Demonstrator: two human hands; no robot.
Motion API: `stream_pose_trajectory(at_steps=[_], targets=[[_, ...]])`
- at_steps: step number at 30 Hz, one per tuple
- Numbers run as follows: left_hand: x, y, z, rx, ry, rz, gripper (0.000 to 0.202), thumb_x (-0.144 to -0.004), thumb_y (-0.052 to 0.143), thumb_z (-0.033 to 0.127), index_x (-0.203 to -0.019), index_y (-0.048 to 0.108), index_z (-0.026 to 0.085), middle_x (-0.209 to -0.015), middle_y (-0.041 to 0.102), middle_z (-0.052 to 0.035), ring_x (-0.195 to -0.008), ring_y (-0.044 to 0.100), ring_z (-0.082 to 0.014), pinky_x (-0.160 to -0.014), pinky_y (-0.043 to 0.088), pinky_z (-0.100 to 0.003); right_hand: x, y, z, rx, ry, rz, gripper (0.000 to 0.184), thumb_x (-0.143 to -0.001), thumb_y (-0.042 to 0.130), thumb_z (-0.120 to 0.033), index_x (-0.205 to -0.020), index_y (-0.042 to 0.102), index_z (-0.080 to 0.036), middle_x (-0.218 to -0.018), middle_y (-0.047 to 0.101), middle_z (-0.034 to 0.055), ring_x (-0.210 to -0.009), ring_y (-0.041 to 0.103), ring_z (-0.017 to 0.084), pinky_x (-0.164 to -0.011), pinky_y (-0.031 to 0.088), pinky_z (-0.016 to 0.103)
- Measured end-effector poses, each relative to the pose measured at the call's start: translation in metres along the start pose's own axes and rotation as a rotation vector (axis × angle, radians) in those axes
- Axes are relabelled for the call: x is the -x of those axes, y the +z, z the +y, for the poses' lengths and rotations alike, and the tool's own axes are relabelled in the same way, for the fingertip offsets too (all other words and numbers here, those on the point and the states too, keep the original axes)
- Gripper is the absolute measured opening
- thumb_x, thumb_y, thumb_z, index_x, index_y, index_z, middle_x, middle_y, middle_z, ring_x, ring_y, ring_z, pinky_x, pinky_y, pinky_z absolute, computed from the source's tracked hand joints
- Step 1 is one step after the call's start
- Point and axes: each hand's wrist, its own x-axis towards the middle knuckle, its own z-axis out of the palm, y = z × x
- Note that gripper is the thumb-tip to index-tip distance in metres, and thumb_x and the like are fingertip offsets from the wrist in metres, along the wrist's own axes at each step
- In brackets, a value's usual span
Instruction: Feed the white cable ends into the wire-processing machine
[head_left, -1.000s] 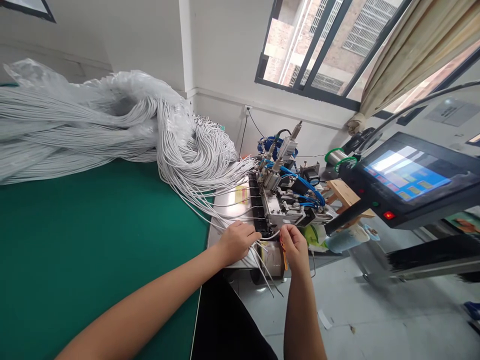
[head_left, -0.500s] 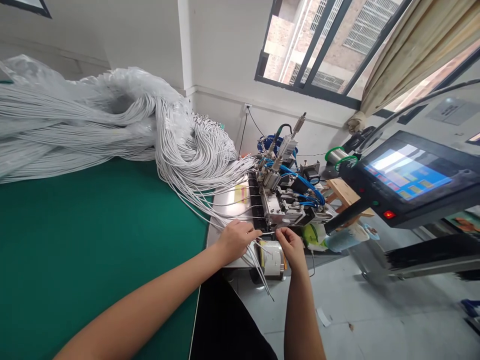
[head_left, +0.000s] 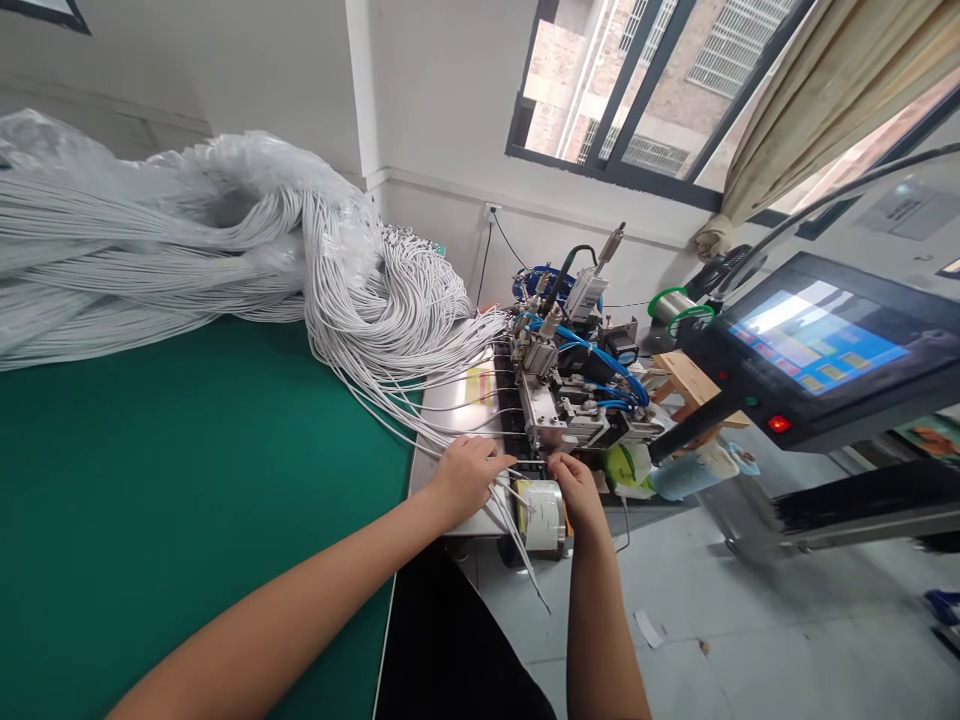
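Observation:
My left hand (head_left: 463, 478) rests curled on the metal plate (head_left: 450, 418) of a small machine, fingers closed on a white cable (head_left: 504, 470) leading to the machine's front. My right hand (head_left: 571, 486) pinches the same cable's end just in front of the machine head (head_left: 559, 405), which carries blue hoses. Several more white cables (head_left: 517, 545) hang down off the plate's edge between my hands. A roll of tape (head_left: 541, 514) sits below my right hand.
A big heap of white cables (head_left: 225, 250) in clear plastic covers the back of the green table (head_left: 187, 480). A touch-screen panel (head_left: 821, 350) on an arm stands at right, with green wire spools (head_left: 675, 305) behind. Grey floor (head_left: 735, 620) lies below, a window behind.
My right hand has moved up and left from beside the tape roll to the machine's front. My left hand has stayed on the plate with the cable.

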Motion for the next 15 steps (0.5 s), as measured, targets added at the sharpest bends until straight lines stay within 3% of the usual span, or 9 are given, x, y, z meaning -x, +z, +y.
stream_pose_trajectory(at_steps=[7, 11, 15], targets=[[0.000, 0.003, -0.001, -0.002, -0.011, 0.029, 0.050, -0.069, 0.055, 0.003, -0.112, 0.066, 0.026, -0.087, 0.061, -0.0054, -0.084, 0.056, -0.0212, -0.073, 0.042, -0.034, 0.004, 0.009, -0.002, -0.159, 0.155, 0.069, 0.031, -0.063, 0.066, -0.044, -0.059, 0.047, -0.019, -0.053, 0.042, -0.0045, -0.051, 0.034, 0.011, -0.048, 0.027, 0.023], [0.000, 0.002, -0.001, 0.030, 0.009, 0.054, 0.048, -0.067, 0.055, 0.003, -0.108, 0.067, 0.023, -0.095, 0.063, -0.0059, -0.091, 0.056, -0.0214, -0.079, 0.044, -0.036, 0.008, 0.008, -0.001, -0.172, 0.150, 0.052, 0.037, -0.064, 0.069, -0.051, -0.064, 0.051, -0.018, -0.056, 0.046, -0.0032, -0.053, 0.039, 0.012, -0.049, 0.031, 0.023], [0.001, 0.001, -0.002, 0.040, 0.033, 0.074, 0.049, -0.064, 0.054, 0.001, -0.108, 0.066, 0.020, -0.104, 0.063, -0.0068, -0.098, 0.056, -0.0224, -0.085, 0.044, -0.038, 0.013, 0.001, -0.001, -0.011, 0.048, 0.066, 0.040, -0.073, 0.064, -0.056, -0.066, 0.053, -0.018, -0.058, 0.047, -0.0019, -0.054, 0.040, 0.012, -0.050, 0.032, 0.023]])
